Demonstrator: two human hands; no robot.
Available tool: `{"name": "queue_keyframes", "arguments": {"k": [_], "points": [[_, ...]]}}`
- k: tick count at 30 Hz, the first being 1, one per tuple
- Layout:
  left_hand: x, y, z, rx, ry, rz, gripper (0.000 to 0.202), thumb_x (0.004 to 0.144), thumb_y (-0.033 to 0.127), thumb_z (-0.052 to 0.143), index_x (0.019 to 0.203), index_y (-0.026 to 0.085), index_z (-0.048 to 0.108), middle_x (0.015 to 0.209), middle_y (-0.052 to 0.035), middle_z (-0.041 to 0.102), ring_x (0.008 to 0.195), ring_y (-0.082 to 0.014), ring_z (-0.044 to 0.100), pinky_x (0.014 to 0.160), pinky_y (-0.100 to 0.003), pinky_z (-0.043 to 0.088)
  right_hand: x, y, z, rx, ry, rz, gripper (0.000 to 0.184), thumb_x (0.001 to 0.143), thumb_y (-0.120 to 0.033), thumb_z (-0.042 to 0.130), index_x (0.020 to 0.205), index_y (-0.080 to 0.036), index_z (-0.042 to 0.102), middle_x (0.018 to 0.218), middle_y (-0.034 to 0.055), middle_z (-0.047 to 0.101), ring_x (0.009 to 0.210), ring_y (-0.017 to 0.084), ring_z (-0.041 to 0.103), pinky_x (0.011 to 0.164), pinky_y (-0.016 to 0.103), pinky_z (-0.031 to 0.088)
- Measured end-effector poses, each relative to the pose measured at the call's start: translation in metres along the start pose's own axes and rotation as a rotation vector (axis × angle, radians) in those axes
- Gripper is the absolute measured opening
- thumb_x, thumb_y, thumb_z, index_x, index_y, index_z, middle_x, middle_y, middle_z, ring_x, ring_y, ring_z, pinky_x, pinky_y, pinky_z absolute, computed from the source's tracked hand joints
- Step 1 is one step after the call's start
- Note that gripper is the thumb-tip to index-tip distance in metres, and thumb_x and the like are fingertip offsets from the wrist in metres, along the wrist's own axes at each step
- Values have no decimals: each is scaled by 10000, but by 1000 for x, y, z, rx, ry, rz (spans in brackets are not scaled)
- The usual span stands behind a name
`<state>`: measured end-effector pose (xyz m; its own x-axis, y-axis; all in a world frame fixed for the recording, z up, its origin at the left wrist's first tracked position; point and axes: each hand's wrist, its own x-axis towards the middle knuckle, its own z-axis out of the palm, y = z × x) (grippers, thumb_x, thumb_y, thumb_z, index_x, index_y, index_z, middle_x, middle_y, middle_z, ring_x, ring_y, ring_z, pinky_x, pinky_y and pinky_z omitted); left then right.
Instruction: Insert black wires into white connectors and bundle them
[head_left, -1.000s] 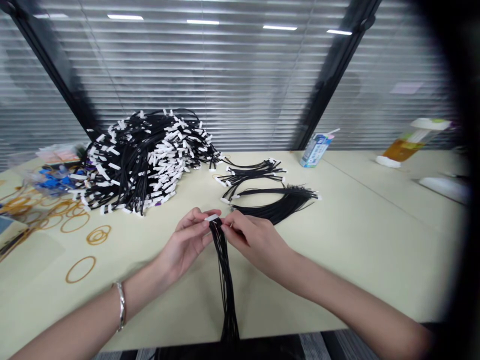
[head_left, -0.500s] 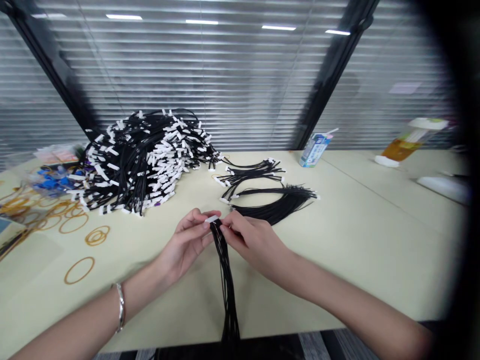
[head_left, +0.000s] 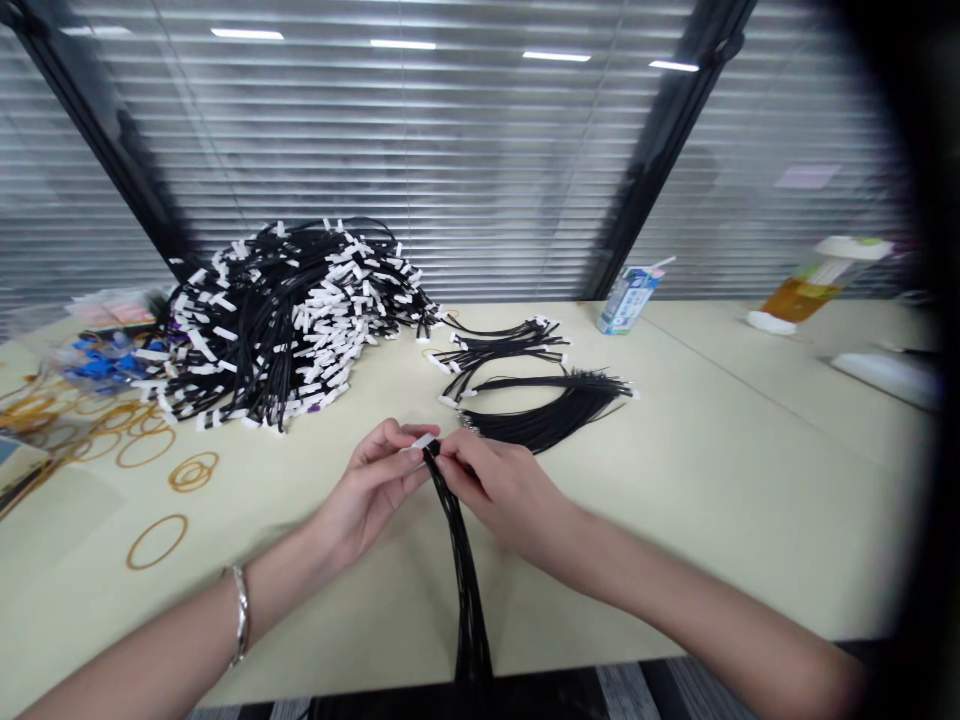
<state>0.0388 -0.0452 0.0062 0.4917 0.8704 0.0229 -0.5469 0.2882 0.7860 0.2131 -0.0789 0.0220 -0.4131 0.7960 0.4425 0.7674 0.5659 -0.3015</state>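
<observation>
Between the fingertips of my left hand (head_left: 381, 480) is a white connector (head_left: 424, 440) at the top of a black wire bundle (head_left: 463, 580). The bundle hangs down past the table's front edge. My right hand (head_left: 499, 485) is closed, its thumb and forefinger pinching at the right side of the connector where the wires enter. What exactly lies between those right fingertips is too small to make out. Just beyond my right hand, a fan of loose black wires (head_left: 555, 415) lies on the table, with several finished-looking black cables with white connectors (head_left: 499, 348) behind it.
A big heap of black cables with white ends (head_left: 277, 320) stands at the back left. Yellow rubber bands (head_left: 193, 471) and a bag of blue pieces (head_left: 105, 362) lie left. A drink carton (head_left: 630, 300) and a cup of amber liquid (head_left: 806, 290) stand at the back right.
The hanging part of the wire bundle has swung slightly to the right. The connector has tilted a little, and my right fingers have shifted slightly at it.
</observation>
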Motion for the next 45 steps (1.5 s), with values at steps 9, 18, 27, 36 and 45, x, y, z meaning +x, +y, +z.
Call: {"name": "queue_keyframes", "arguments": {"k": [9, 18, 27, 36, 45], "points": [[-1, 1, 3, 0, 11, 21, 131, 774, 47, 652, 720, 150, 591, 1067, -60, 623, 966, -134, 590, 817, -217, 481, 0, -4, -1, 48, -4, 68, 193, 955, -248, 335, 935, -147, 499, 789, 67, 634, 705, 142, 601, 664, 255, 453], [-1, 3, 8, -11, 84, 5, 180, 757, 8, 626, 672, 144, 545, 1024, -48, 635, 878, -111, 603, 737, -183, 495, -1, -5, 2, 5, -18, 90, 220, 960, -265, 317, 941, -153, 506, 772, 55, 634, 697, 136, 603, 647, 240, 437], [-1, 0, 5, -32, 100, 14, 167, 742, 28, 642, 674, 144, 543, 1039, -50, 641, 889, -116, 611, 770, -195, 496, 1, -9, -3, -54, -50, 141, 266, 969, -291, 293, 1028, -153, 513, 712, 46, 646, 605, 135, 606, 541, 210, 362], [6, 7, 2, -56, 167, 98, 156, 740, 64, 665, 694, 153, 546, 1005, -51, 655, 1062, -184, 598, 902, -236, 470, -2, -9, -3, 43, -64, 178, 217, 969, -308, 302, 1010, -190, 480, 673, -11, 610, 515, 120, 538, 516, 222, 325], [1, 3, 3, -56, 71, 24, 159, 740, 33, 654, 687, 145, 555, 1023, -44, 635, 934, -126, 613, 798, -190, 502, -3, -4, 3, -57, 23, 115, 244, 982, -320, 269, 1049, -178, 456, 745, 16, 655, 599, 149, 626, 511, 233, 323]]}}
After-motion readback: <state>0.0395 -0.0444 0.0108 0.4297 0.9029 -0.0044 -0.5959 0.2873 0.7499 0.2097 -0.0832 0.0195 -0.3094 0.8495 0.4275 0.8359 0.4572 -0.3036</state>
